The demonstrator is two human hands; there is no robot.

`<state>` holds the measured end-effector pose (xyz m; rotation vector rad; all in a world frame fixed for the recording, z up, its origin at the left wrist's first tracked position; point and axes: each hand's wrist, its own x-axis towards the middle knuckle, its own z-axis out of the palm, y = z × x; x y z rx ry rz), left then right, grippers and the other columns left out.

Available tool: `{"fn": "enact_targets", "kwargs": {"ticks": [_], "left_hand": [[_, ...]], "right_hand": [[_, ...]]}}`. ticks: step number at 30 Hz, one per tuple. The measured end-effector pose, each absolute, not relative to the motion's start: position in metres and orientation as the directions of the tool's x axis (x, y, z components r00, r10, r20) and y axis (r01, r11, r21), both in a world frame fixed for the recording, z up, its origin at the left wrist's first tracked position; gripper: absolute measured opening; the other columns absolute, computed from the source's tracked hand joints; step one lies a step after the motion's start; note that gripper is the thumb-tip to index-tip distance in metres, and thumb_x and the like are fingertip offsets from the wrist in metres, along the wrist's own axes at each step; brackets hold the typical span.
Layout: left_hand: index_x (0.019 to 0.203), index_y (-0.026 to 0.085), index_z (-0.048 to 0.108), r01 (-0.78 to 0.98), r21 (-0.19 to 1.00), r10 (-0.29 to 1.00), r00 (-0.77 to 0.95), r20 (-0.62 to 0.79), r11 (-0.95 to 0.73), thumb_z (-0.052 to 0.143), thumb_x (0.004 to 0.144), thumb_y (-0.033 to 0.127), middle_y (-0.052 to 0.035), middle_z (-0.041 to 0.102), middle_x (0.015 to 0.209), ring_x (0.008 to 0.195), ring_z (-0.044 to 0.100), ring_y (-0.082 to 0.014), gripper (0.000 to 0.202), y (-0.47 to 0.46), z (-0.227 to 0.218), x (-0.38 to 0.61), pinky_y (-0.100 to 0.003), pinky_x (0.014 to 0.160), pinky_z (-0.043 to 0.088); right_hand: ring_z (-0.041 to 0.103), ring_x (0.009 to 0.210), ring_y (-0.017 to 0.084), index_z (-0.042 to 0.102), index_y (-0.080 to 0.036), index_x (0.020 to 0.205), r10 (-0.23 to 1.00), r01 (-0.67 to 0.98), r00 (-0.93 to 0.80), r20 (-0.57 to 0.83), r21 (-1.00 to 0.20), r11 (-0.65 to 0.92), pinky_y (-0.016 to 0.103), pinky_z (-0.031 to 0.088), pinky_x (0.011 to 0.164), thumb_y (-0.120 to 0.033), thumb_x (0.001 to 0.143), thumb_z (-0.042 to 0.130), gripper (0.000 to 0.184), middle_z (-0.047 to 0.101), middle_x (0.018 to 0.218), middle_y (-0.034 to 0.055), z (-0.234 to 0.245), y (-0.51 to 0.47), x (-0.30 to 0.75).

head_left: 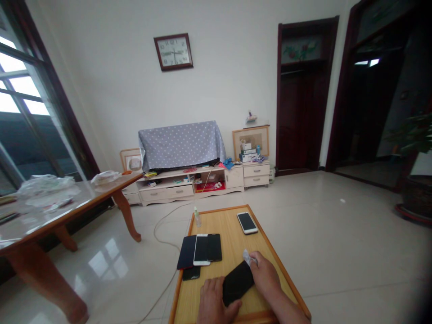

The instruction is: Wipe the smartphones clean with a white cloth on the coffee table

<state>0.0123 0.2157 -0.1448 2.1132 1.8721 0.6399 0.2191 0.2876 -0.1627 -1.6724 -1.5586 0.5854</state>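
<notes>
Two bare hands are closest. The left hand [218, 300] lies over the lower end of a black phone [238, 282], holding it down on the wooden tabletop [232, 234]. The right hand [265, 272] pinches a small white wipe [249, 258] in a narrow grip, and the wipe touches the top corner of the phone. That phone sits near the bottom edge of the tabletop. Near the left edge, a dark blue phone [186, 252], a white phone [201, 249] and a slim black phone [214, 247] lie side by side, with another black phone [191, 272] poking out below them. A second white phone [247, 222] lies near the top right corner. A small clear bottle [197, 217] stands at the top left corner.
</notes>
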Motion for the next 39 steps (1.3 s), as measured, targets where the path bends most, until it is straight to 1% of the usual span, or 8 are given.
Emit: {"fn": "enact_targets", "kwargs": {"ticks": [8,15,19,25,27,32,36,39], "left_hand": [[0.128,0.015,0.062,0.873,0.463,0.984,0.089,0.157,-0.153,0.071,0.072,0.044,-0.0133,0.068,0.123,0.115,0.055,-0.0314,0.064,0.216,-0.141,0.011,-0.041,0.101,0.039],[0.126,0.018,0.064,0.879,0.453,0.986,0.090,0.142,-0.146,0.070,0.072,0.046,-0.0130,0.067,0.125,0.117,0.054,-0.0323,0.061,0.213,-0.134,0.012,-0.041,0.101,0.039],[0.122,0.019,0.067,0.883,0.440,0.981,0.097,0.167,-0.162,0.072,0.070,0.046,-0.0128,0.067,0.127,0.124,0.052,-0.0339,0.058,0.214,-0.134,0.012,-0.043,0.105,0.037],[0.135,0.017,0.057,0.885,0.436,0.974,0.076,0.215,-0.166,0.070,0.072,0.045,-0.0150,0.062,0.135,0.133,0.046,-0.0357,0.070,0.217,-0.148,0.007,-0.048,0.112,0.034],[0.132,0.017,0.058,0.877,0.438,0.963,0.088,0.255,-0.196,0.066,0.077,0.044,-0.0162,0.063,0.131,0.129,0.049,-0.0354,0.061,0.216,-0.151,0.005,-0.049,0.110,0.036],[0.104,0.022,0.068,0.864,0.430,0.951,0.155,0.269,-0.262,0.056,0.086,0.036,-0.0115,0.069,0.106,0.106,0.059,-0.0296,0.026,0.213,-0.144,0.004,-0.042,0.091,0.044],[0.109,0.023,0.067,0.867,0.414,0.949,0.181,0.259,-0.278,0.046,0.094,0.032,-0.0107,0.070,0.103,0.101,0.060,-0.0276,0.028,0.211,-0.139,0.004,-0.040,0.086,0.044],[0.110,0.025,0.068,0.874,0.396,0.944,0.178,0.279,-0.282,0.037,0.098,0.030,-0.0095,0.070,0.100,0.098,0.061,-0.0264,0.033,0.210,-0.138,0.002,-0.038,0.084,0.044]], "right_hand": [[0.065,0.083,0.021,0.069,-0.027,0.088,0.982,0.626,0.083,0.172,-0.776,0.083,0.027,0.038,0.072,-0.030,0.092,0.049,0.021,0.072,0.085,0.0018,-0.157,0.281,0.216],[0.065,0.089,0.020,0.071,-0.027,0.092,0.983,0.599,0.003,0.184,-0.787,0.146,0.026,0.040,0.078,-0.027,0.090,0.049,0.022,0.073,0.093,0.0019,-0.152,0.271,0.207],[0.066,0.088,0.019,0.069,-0.027,0.095,0.985,0.546,-0.049,0.167,-0.821,0.166,0.025,0.040,0.076,-0.023,0.086,0.052,0.019,0.073,0.093,0.0008,-0.153,0.264,0.193],[0.064,0.076,0.017,0.061,-0.024,0.085,0.988,0.513,-0.086,0.129,-0.844,0.155,0.024,0.039,0.069,-0.018,0.081,0.056,0.009,0.069,0.081,-0.0012,-0.158,0.253,0.169],[0.063,0.074,0.016,0.060,-0.023,0.080,0.985,0.486,-0.121,0.121,-0.858,0.165,0.024,0.038,0.067,-0.018,0.080,0.055,0.006,0.068,0.077,-0.0016,-0.157,0.250,0.162],[0.064,0.077,0.018,0.063,-0.022,0.080,0.982,0.412,-0.148,0.117,-0.895,0.169,0.025,0.043,0.070,-0.023,0.080,0.056,0.007,0.070,0.079,0.0003,-0.150,0.249,0.152],[0.066,0.081,0.021,0.063,-0.022,0.090,0.992,0.248,-0.082,0.097,-0.962,0.114,0.027,0.048,0.071,-0.028,0.077,0.057,0.016,0.071,0.083,0.0020,-0.148,0.251,0.148],[0.065,0.071,0.019,0.060,-0.023,0.092,0.996,0.143,-0.058,0.071,-0.987,0.078,0.026,0.048,0.062,-0.031,0.078,0.054,0.017,0.068,0.079,0.0011,-0.152,0.252,0.146]]}}
